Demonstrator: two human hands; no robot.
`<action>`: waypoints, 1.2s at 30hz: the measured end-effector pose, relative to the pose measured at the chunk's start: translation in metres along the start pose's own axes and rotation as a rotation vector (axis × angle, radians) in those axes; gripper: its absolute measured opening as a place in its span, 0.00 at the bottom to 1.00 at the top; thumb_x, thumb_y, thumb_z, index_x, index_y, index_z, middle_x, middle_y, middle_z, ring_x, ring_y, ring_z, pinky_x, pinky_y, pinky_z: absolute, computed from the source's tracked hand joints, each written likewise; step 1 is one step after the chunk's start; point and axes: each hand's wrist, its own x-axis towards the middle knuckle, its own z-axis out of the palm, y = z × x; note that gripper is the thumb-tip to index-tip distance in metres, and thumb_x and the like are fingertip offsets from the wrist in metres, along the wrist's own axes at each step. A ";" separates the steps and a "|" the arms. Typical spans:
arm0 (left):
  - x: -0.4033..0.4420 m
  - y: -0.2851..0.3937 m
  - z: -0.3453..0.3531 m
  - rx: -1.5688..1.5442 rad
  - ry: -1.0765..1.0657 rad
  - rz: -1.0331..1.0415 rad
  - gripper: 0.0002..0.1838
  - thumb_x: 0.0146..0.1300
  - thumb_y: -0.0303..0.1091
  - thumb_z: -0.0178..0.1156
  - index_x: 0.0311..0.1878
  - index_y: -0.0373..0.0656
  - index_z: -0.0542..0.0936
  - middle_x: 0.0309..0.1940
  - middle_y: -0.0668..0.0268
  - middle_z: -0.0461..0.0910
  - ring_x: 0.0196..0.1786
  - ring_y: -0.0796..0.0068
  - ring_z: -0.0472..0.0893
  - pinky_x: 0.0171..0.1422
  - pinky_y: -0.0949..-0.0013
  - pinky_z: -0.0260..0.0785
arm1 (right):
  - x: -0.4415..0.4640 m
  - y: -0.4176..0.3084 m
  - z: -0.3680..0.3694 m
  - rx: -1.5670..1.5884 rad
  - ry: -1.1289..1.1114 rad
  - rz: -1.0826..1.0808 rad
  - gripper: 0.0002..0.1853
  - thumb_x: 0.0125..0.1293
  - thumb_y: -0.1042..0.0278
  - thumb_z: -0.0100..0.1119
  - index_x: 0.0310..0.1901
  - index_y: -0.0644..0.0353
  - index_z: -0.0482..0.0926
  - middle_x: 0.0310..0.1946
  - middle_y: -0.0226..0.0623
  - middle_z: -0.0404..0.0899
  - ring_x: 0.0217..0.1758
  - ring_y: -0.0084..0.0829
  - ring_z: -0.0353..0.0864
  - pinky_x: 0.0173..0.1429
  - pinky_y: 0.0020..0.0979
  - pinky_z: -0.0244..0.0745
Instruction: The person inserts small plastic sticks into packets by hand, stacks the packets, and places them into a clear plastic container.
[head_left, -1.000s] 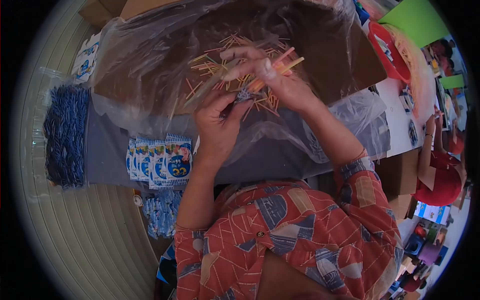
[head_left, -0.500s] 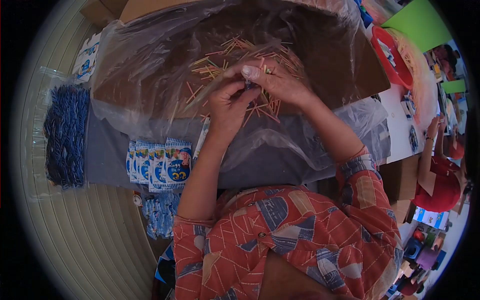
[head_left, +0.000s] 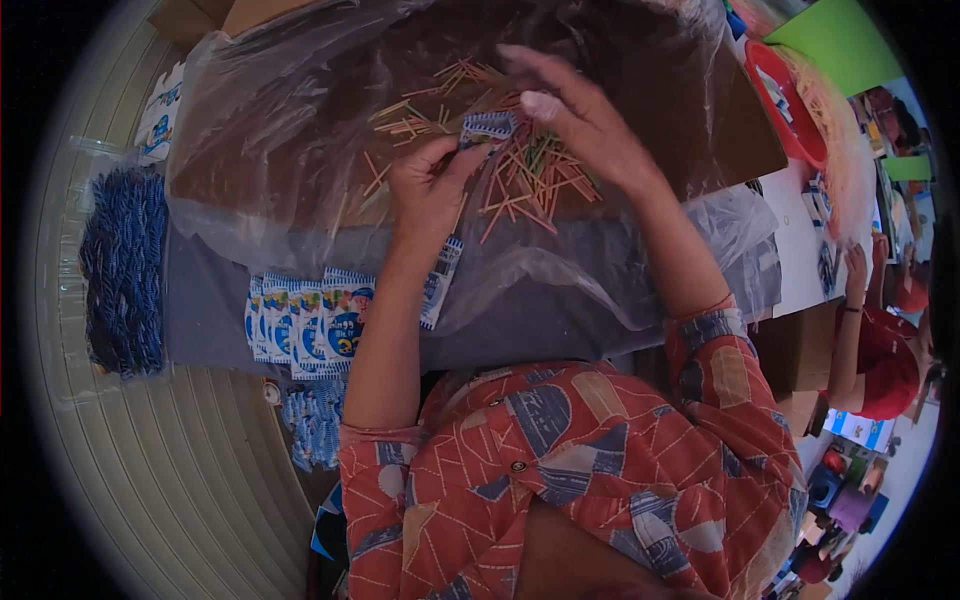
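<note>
My left hand (head_left: 430, 182) pinches a small blue-and-white packet (head_left: 487, 126) between thumb and fingers, over the cardboard box. Just to its right, my right hand (head_left: 585, 125) is open, fingers stretched out and thumb apart, with nothing visible in it. Beneath both hands lie thin coloured sticks (head_left: 548, 185) in pink, yellow and green, loosely scattered on the clear plastic sheet (head_left: 240, 110) that lines the box (head_left: 660, 165). Several printed packets (head_left: 310, 325) overlap in a row on the grey surface, left of my left forearm. Another packet (head_left: 440, 283) lies partly behind that forearm.
A clear bag of dark blue packets (head_left: 125, 270) lies at the far left. More light blue packets (head_left: 310, 425) hang or lie lower down. At the right are a red basin (head_left: 812, 140), a white table (head_left: 797, 235) and a co-worker in a red top (head_left: 880, 365).
My right hand has moved up and right, away from my left hand, and its fingers have opened. The packet in my left hand now shows, and more sticks are uncovered.
</note>
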 end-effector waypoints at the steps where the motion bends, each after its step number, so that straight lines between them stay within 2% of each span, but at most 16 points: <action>1: -0.005 0.005 -0.003 0.001 0.000 -0.008 0.09 0.58 0.19 0.69 0.43 0.33 0.86 0.33 0.67 0.84 0.38 0.82 0.81 0.43 0.77 0.73 | -0.005 -0.007 -0.013 -0.097 0.061 0.019 0.23 0.69 0.54 0.58 0.61 0.57 0.77 0.55 0.44 0.79 0.62 0.40 0.77 0.65 0.38 0.71; 2: -0.010 0.012 -0.008 0.099 0.018 0.041 0.10 0.58 0.19 0.68 0.44 0.33 0.86 0.36 0.66 0.83 0.39 0.80 0.81 0.44 0.77 0.74 | -0.013 -0.006 -0.018 -0.092 0.061 0.021 0.23 0.69 0.54 0.58 0.61 0.57 0.77 0.55 0.44 0.79 0.62 0.40 0.77 0.65 0.38 0.71; 4: -0.023 0.019 -0.015 0.206 0.039 0.093 0.10 0.59 0.19 0.68 0.45 0.33 0.86 0.39 0.64 0.83 0.40 0.79 0.81 0.44 0.76 0.74 | -0.026 -0.006 -0.025 -0.799 -0.393 0.290 0.14 0.62 0.60 0.60 0.45 0.59 0.83 0.41 0.45 0.83 0.50 0.43 0.82 0.55 0.41 0.76; 7: -0.047 0.028 -0.023 0.281 0.026 0.262 0.12 0.59 0.19 0.67 0.47 0.34 0.86 0.44 0.61 0.81 0.43 0.74 0.82 0.47 0.73 0.75 | -0.061 0.022 -0.006 -1.041 -0.324 0.108 0.09 0.58 0.63 0.59 0.35 0.57 0.82 0.33 0.45 0.83 0.43 0.46 0.83 0.47 0.45 0.77; 11: -0.076 0.037 -0.028 0.476 -0.057 0.456 0.16 0.55 0.20 0.68 0.48 0.35 0.86 0.44 0.59 0.81 0.45 0.68 0.82 0.48 0.69 0.76 | -0.061 0.024 -0.005 -1.039 -0.393 0.332 0.13 0.62 0.69 0.56 0.47 0.58 0.81 0.43 0.46 0.82 0.55 0.41 0.80 0.56 0.44 0.75; 13: -0.088 0.039 -0.029 0.489 -0.059 0.480 0.17 0.53 0.20 0.68 0.49 0.36 0.86 0.44 0.58 0.81 0.45 0.67 0.82 0.48 0.69 0.76 | -0.061 0.030 -0.007 -1.106 -0.255 0.133 0.12 0.61 0.64 0.57 0.45 0.53 0.84 0.35 0.47 0.83 0.39 0.49 0.83 0.45 0.49 0.76; 14: -0.093 0.038 -0.031 0.471 -0.052 0.491 0.18 0.54 0.21 0.68 0.50 0.36 0.86 0.44 0.58 0.81 0.46 0.67 0.82 0.48 0.69 0.76 | -0.064 0.027 -0.007 -1.099 -0.257 0.131 0.12 0.61 0.64 0.57 0.45 0.53 0.84 0.35 0.47 0.83 0.39 0.49 0.83 0.45 0.49 0.76; 17: -0.101 0.037 -0.035 0.480 -0.022 0.473 0.16 0.54 0.22 0.69 0.49 0.36 0.86 0.43 0.59 0.81 0.45 0.67 0.82 0.47 0.69 0.75 | -0.059 -0.010 -0.015 -1.015 -0.043 0.062 0.17 0.62 0.69 0.59 0.54 0.54 0.82 0.33 0.46 0.82 0.35 0.42 0.84 0.42 0.41 0.78; 20: -0.099 0.033 -0.030 0.510 0.002 0.396 0.14 0.54 0.22 0.71 0.45 0.35 0.86 0.41 0.59 0.82 0.42 0.68 0.82 0.45 0.69 0.75 | -0.058 -0.021 -0.022 -0.624 0.105 0.025 0.23 0.60 0.76 0.63 0.59 0.57 0.79 0.32 0.42 0.82 0.33 0.31 0.83 0.40 0.30 0.77; 22: -0.092 0.031 -0.022 0.507 0.014 0.345 0.13 0.53 0.21 0.72 0.43 0.35 0.85 0.40 0.59 0.82 0.41 0.68 0.82 0.44 0.69 0.75 | -0.062 -0.044 -0.006 0.216 0.225 -0.032 0.19 0.58 0.81 0.63 0.53 0.59 0.81 0.32 0.40 0.84 0.28 0.32 0.82 0.37 0.27 0.77; 23: -0.088 0.031 -0.018 0.499 0.000 0.338 0.13 0.53 0.21 0.72 0.42 0.35 0.85 0.39 0.59 0.82 0.40 0.68 0.83 0.44 0.69 0.75 | -0.061 -0.054 0.002 0.207 0.223 -0.033 0.19 0.58 0.81 0.63 0.53 0.59 0.81 0.32 0.40 0.84 0.28 0.32 0.82 0.37 0.27 0.77; 25: -0.083 0.030 -0.011 0.483 -0.015 0.339 0.12 0.52 0.20 0.73 0.41 0.34 0.84 0.38 0.60 0.82 0.39 0.68 0.83 0.43 0.69 0.75 | -0.054 -0.071 0.020 0.201 0.152 -0.254 0.17 0.57 0.83 0.64 0.49 0.60 0.83 0.32 0.35 0.84 0.29 0.29 0.80 0.35 0.24 0.75; 28: -0.083 0.024 -0.008 0.346 0.024 0.348 0.13 0.52 0.20 0.73 0.41 0.34 0.84 0.38 0.60 0.82 0.38 0.68 0.83 0.41 0.69 0.75 | -0.050 -0.067 0.041 -0.042 -0.007 -0.297 0.14 0.59 0.81 0.64 0.47 0.63 0.84 0.32 0.33 0.84 0.34 0.30 0.80 0.41 0.27 0.75; 32: -0.092 0.017 -0.018 0.338 0.045 0.357 0.12 0.52 0.19 0.71 0.41 0.33 0.83 0.37 0.59 0.81 0.37 0.67 0.82 0.39 0.68 0.73 | -0.053 -0.056 0.046 0.029 -0.132 -0.263 0.12 0.61 0.77 0.64 0.48 0.63 0.84 0.39 0.35 0.84 0.43 0.33 0.79 0.51 0.33 0.74; 34: -0.103 0.019 -0.023 0.384 0.063 0.372 0.11 0.53 0.19 0.70 0.41 0.33 0.82 0.36 0.58 0.81 0.36 0.65 0.81 0.38 0.68 0.73 | -0.054 -0.049 0.055 -0.095 -0.232 -0.195 0.18 0.67 0.66 0.60 0.57 0.61 0.80 0.54 0.43 0.79 0.57 0.42 0.75 0.64 0.41 0.68; 36: -0.106 0.022 -0.024 0.352 0.057 0.338 0.10 0.55 0.20 0.68 0.40 0.31 0.81 0.35 0.56 0.80 0.36 0.62 0.81 0.38 0.67 0.72 | -0.059 -0.049 0.078 -0.069 -0.281 -0.229 0.22 0.69 0.61 0.58 0.62 0.59 0.76 0.60 0.46 0.74 0.62 0.46 0.71 0.67 0.43 0.65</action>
